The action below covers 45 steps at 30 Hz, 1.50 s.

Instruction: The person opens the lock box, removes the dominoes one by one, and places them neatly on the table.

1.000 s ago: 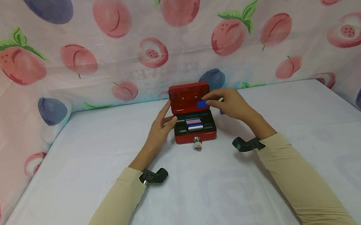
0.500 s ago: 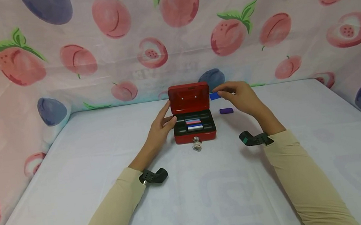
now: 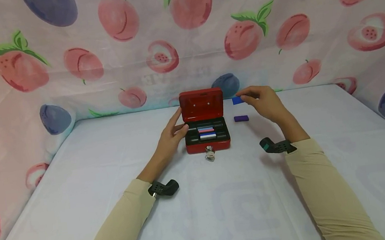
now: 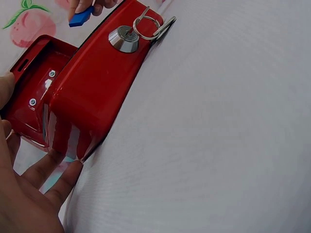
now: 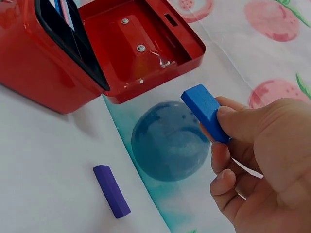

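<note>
A red metal cash box (image 3: 208,146) stands with its lid (image 3: 201,105) raised, at the table's far middle. Its black inner tray (image 3: 220,123) holds several thin coloured blocks (image 3: 207,135). My left hand (image 3: 168,145) rests on the box's left side, fingers fairly straight, touching the side wall and the lid's edge. My right hand (image 3: 264,101) pinches a flat blue block (image 5: 206,112) between thumb and fingers, in the air to the right of the lid. A purple block (image 5: 112,191) lies on the table right of the box, below the right hand.
A key with a metal ring (image 4: 147,28) sits in the box's front lock (image 4: 124,39). White cloth covers the table (image 3: 204,214). A fruit-patterned curtain (image 3: 118,73) hangs close behind the box.
My right hand has moved right with the blue block, from in front of the lid to beside it, uncovering the purple block. The left hand and box have stayed put.
</note>
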Tool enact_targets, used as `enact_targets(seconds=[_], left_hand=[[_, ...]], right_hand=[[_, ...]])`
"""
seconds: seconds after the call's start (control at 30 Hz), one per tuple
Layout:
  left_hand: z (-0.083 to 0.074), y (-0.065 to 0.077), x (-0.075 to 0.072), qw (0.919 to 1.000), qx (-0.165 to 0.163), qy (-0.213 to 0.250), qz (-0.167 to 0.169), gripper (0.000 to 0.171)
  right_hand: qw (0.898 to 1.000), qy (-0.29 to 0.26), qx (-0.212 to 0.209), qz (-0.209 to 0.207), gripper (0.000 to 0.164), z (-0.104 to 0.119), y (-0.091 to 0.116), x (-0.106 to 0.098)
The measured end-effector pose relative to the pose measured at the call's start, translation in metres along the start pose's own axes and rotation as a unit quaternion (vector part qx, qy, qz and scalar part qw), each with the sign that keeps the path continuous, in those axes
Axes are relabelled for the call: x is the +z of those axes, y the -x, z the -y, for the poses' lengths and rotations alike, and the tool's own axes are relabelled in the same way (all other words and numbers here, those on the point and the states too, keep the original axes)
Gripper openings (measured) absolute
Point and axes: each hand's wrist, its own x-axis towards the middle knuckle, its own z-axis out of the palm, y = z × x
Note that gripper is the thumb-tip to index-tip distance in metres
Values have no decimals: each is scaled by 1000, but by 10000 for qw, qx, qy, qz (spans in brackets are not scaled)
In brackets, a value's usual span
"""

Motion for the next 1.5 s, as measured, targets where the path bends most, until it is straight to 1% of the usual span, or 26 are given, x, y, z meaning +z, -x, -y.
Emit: enact_targets(seconds=[0.13,0.17,0.2,0.3,0.43,0.5,0.97,1.2,1.5], left_hand=[[-19,7,-2,10000,-24,-1,51,64],[-23,8,-2,10000,-15,-15,57,64],[-23,8,-2,10000,-11,-17,60,64],[-13,5,-1,10000,22,-6,39,65],[9,-3,1,10000,59,-3,-20,64],[13,-4,1,10000,75,-31,-48,64],[13,-5,2,9999,57,-51,-125,65],[13,-5,2,9998,115,-75,-135,65],[12,-4,2,9997,63,-155,-150,66]], right_hand=[[10000,-60,-4,-53,28,-6,1,-4],[10000,-58,8,-75,28,-8,1,-5],[9999,-60,18,-96,28,-9,1,-6],[9998,-70,89,-150,28,-13,1,-7],[9996,-53,221,-172,29,-17,2,-9],[9993,-28,315,-174,29,-19,2,-10],[9969,143,755,-178,29,-35,5,-11],[9950,230,973,-74,28,-42,8,-10],[9918,299,1244,15,30,-50,12,-8]])
